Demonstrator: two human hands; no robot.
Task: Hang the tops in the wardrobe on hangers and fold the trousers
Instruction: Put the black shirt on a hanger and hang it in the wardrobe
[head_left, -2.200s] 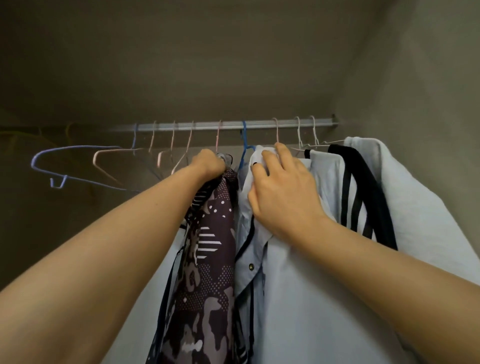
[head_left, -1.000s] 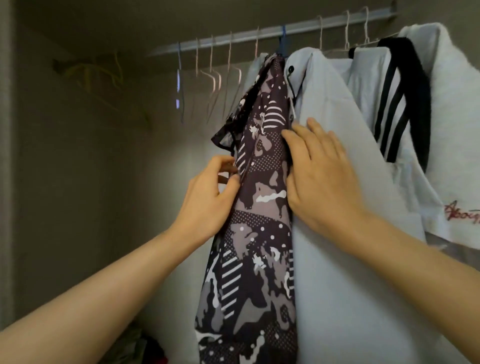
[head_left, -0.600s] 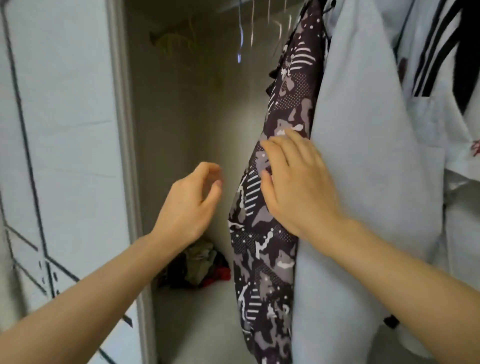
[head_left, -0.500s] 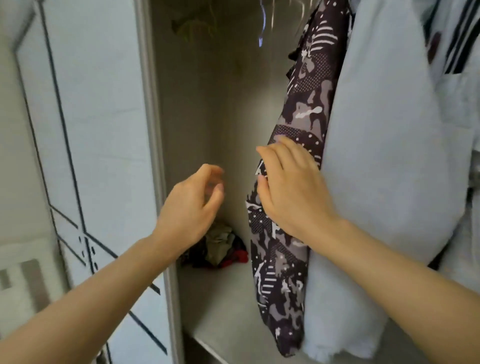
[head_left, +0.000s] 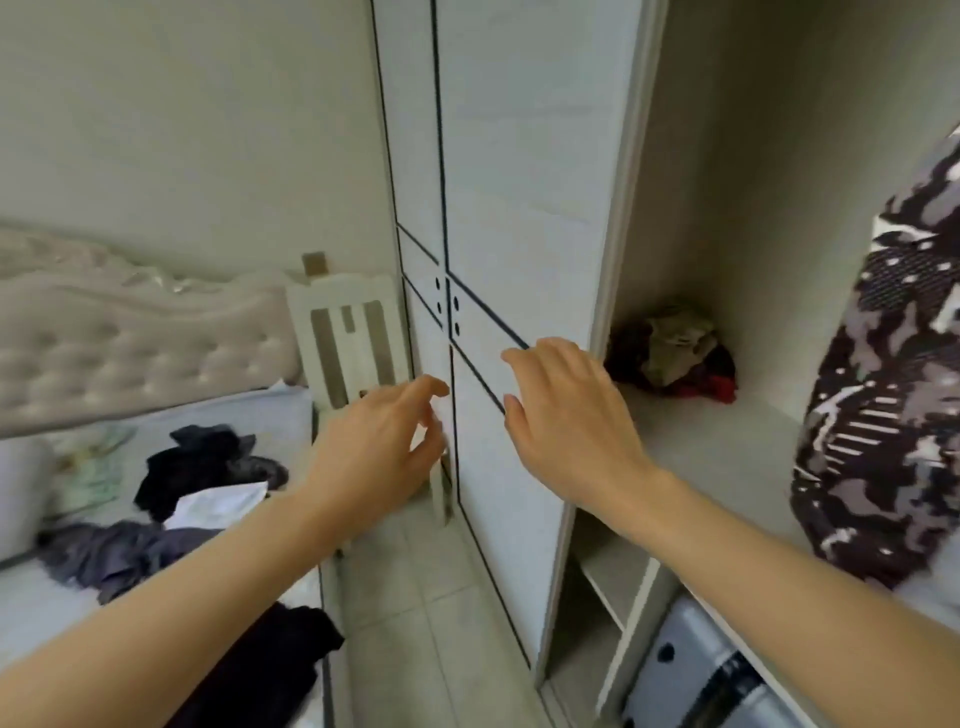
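My left hand (head_left: 379, 447) and my right hand (head_left: 566, 415) hover empty in front of the closed white wardrobe door (head_left: 498, 208), fingers relaxed. The dark patterned top (head_left: 883, 415) hangs at the right edge inside the open wardrobe section, apart from both hands. On the bed (head_left: 260, 410) at the left lie loose clothes: a black garment (head_left: 202, 462), a white piece (head_left: 218, 504), a grey garment (head_left: 114, 556) and another black garment (head_left: 260, 670) near the bottom edge.
A crumpled pile of red, dark and olive clothes (head_left: 670, 353) sits on the wardrobe shelf (head_left: 727, 452). A padded headboard (head_left: 130, 332) and a white bedside stand (head_left: 348, 332) are at the left. Tiled floor (head_left: 431, 597) runs between bed and wardrobe. A grey case (head_left: 701, 670) stands below the shelf.
My view has swung left and down from the hanging rail to the bed. My right hand has come off the patterned top and both hands have moved left, empty.
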